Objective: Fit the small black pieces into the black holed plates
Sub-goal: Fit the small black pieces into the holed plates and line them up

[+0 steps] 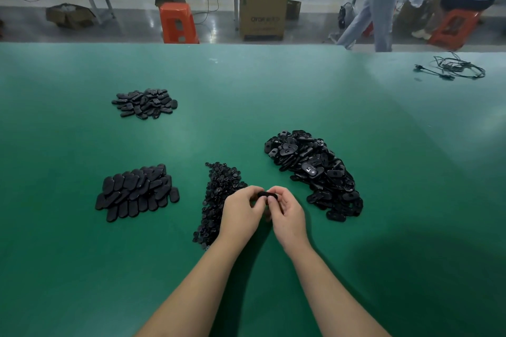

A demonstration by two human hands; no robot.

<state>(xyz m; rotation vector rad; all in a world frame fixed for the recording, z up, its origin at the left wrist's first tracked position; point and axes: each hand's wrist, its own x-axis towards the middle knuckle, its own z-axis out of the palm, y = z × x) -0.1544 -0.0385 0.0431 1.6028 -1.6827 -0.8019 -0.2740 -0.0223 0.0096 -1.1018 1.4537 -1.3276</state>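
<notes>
Both your left hand [241,209] and right hand [286,210] pinch one holed plate [267,195] between them — steadied for seating a piece, small pieces [219,194] just left.

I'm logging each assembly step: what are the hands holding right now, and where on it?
One black plate, held between both hands: left hand pinches its left end, right hand its right end. Whether a small piece is in it cannot be told.

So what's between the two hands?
A black plate, pinched by the left hand and right hand above the green table, in the head view.
</notes>
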